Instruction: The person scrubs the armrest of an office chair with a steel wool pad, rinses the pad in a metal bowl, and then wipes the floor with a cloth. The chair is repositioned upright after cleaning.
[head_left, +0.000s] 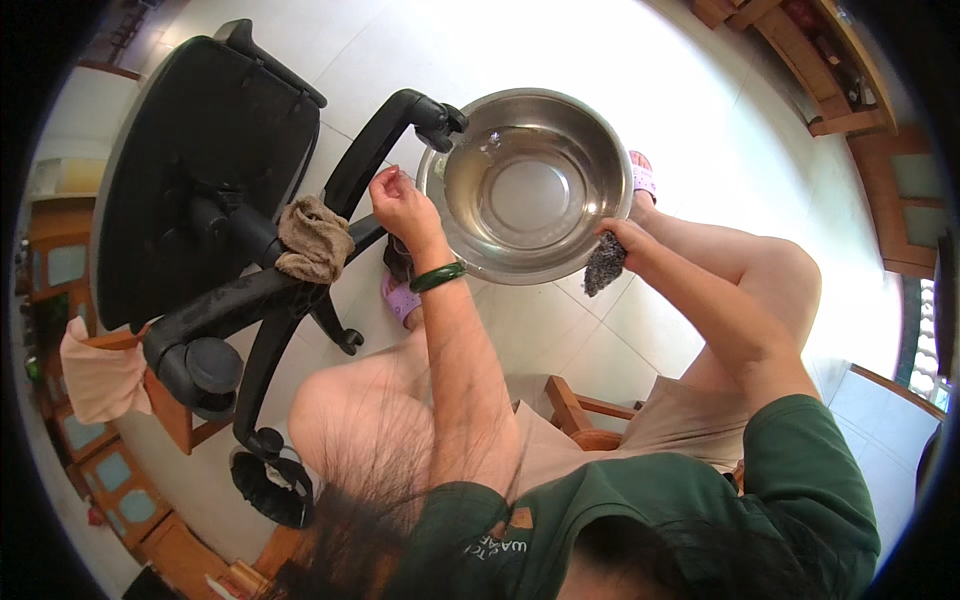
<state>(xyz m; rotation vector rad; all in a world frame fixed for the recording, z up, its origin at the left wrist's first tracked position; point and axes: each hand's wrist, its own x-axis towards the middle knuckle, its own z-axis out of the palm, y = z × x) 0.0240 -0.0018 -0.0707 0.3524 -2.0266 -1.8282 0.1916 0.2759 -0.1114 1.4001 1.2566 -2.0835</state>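
Observation:
My left hand (403, 206), with a green bangle on its wrist, is raised between the chair's base and the basin. Its fingertips are drawn together, and I cannot make out anything between them. Beside it lies a tipped black office chair (217, 172), its legged base (367, 165) towards me. A crumpled brown cloth (315, 238) is draped over the hub of the base. My right hand (624, 244) grips a dark grey scrubbing cloth (604, 266) at the near right rim of a stainless-steel basin (465, 255). Shallow liquid seems to lie inside the basin.
Caster wheels (214, 367) sit on the chair's near legs. A black bin (271, 487) stands below them. At left, a pink cloth (101, 375) hangs over a wooden stool (169, 409). Wooden furniture (810, 60) is at the upper right. My feet in purple shoes (401, 300) flank the basin.

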